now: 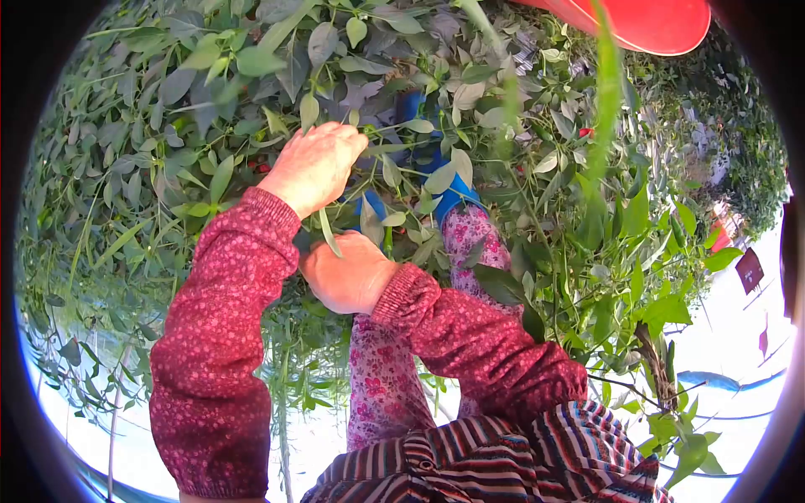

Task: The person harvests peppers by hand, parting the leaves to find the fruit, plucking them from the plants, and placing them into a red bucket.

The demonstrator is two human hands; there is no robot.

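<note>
My left hand [319, 163] reaches into a dense green pepper plant [390, 172], its fingers bent together and pointing down among the stems. Just below it, my right hand [350, 272] is curled into a fist shape, with its knuckles up. Leaves and the backs of my hands hide whatever the fingers grip. A narrow leaf [329, 232] hangs between the two hands. Small red peppers [262, 168] show in the foliage beside my left wrist. Both forearms wear dark red patterned sleeves [222, 318].
A red plastic container [654, 25] stands at the top right, partly out of view. Blue boots [457, 197] are planted among the leaves. Another red pepper [584, 132] shows to the right. Leafy branches [637, 293] rise close by on the right.
</note>
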